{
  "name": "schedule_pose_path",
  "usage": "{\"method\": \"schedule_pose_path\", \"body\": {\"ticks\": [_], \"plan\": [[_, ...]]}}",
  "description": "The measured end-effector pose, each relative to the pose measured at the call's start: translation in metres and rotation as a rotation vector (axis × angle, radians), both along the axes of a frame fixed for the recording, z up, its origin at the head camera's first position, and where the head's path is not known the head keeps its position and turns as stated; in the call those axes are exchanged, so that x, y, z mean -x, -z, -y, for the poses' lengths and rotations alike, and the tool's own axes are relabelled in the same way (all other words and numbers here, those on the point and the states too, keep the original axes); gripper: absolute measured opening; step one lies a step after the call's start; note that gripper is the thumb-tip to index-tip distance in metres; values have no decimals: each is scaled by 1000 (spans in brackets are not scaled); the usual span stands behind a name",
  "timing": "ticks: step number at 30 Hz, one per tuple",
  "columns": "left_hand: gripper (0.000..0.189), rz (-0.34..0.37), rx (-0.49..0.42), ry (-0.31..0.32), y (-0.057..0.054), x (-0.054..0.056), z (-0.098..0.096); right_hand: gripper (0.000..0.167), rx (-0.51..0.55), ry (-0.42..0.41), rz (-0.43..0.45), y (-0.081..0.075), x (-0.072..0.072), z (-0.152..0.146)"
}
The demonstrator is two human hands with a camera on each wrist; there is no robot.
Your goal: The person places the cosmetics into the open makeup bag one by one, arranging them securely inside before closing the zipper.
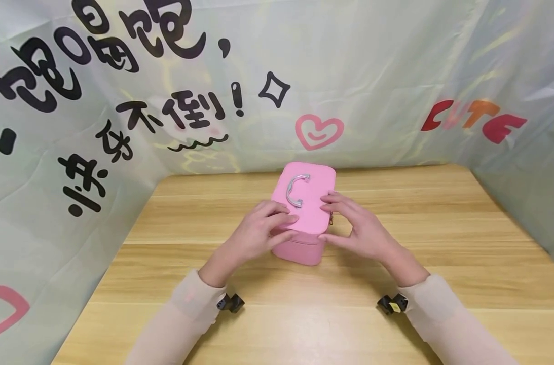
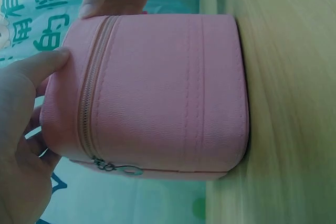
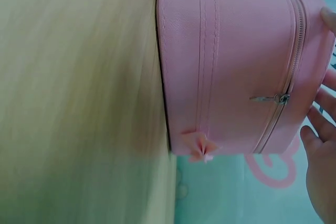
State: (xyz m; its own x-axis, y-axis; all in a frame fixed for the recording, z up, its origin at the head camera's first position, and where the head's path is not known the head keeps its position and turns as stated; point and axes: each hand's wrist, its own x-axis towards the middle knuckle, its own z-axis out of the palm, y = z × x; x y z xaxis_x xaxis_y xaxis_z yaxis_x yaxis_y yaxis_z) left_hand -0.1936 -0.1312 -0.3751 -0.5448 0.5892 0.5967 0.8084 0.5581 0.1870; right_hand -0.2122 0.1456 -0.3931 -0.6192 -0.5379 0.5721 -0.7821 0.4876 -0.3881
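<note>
A pink zippered case (image 1: 306, 203) stands upright on the wooden table, its lid down, with a curved silver handle (image 1: 294, 190) on top. My left hand (image 1: 260, 228) touches the lid at its near left, fingers over the top and thumb by the front edge. On the other side, my right hand (image 1: 361, 228) rests relaxed fingertips on the lid's right edge, thumb at the near corner. The zipper (image 2: 89, 93) runs around below the lid. A metal zipper pull (image 3: 268, 98) hangs on the side, above a small pink bow (image 3: 199, 146).
The wooden table (image 1: 190, 284) surrounds the case. A pale printed curtain (image 1: 372, 66) with dark lettering and a pink heart hangs behind and at the sides. Small black wrist devices (image 1: 392, 304) sit at both sleeve cuffs.
</note>
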Motion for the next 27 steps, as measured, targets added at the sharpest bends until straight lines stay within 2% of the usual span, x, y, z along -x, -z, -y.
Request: {"method": "schedule_pose_path", "body": {"ticks": [5,8,12,15,20,27], "plan": [[28,-23,-32,-41,1,-3,-14,61,3,5,-3,1,7,-10],[28,-46,-44,-70,1,-4,-21,65,4,13,38,2,11,-17],[29,-30,-60,-81,3,-4,-23,64,36,33,117,2,14,-23],[30,-11,-59,-66,4,-3,-20,55,75,79,158,2,14,-26],[33,18,-23,-8,2,2,-12,42,96,170,171,4,17,-25],[34,17,-6,84,1,9,-4,39,123,184,284,7,21,-19]]}}
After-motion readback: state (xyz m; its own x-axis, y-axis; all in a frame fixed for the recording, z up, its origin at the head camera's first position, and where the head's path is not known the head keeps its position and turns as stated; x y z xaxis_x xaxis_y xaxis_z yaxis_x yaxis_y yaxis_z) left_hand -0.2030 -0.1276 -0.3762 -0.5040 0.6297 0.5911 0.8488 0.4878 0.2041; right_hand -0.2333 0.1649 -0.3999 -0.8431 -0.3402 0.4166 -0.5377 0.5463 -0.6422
